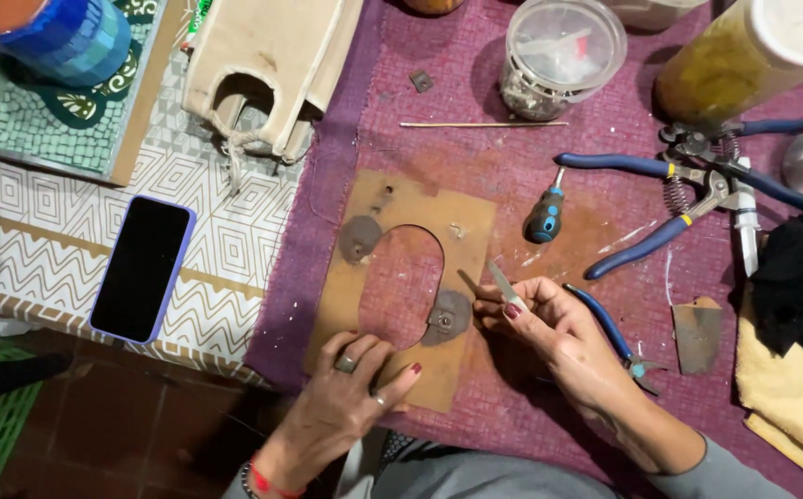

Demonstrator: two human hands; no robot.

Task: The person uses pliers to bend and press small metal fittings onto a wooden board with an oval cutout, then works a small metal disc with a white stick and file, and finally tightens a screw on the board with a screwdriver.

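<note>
A flat brown board [420, 208] with an arch-shaped cutout lies on the purple cloth [475, 166]. Two small dark patches sit on it, one at the upper left [361, 237] and one at the lower right [448, 317] of the cutout. My left hand [350, 393] presses down on the board's near edge, fingers spread, rings on. My right hand [549, 323] holds a thin metal blade [506, 285] pinched in the fingertips, its tip just right of the lower-right patch.
Blue-handled pliers [697, 185], a small blue screwdriver [545, 217] and small cutters [614, 333] lie to the right. A clear tub [558, 55], a yellow jar [743, 55], a thin stick [484, 124], a phone [140, 268] and a tan wooden piece [263, 65] surround the work.
</note>
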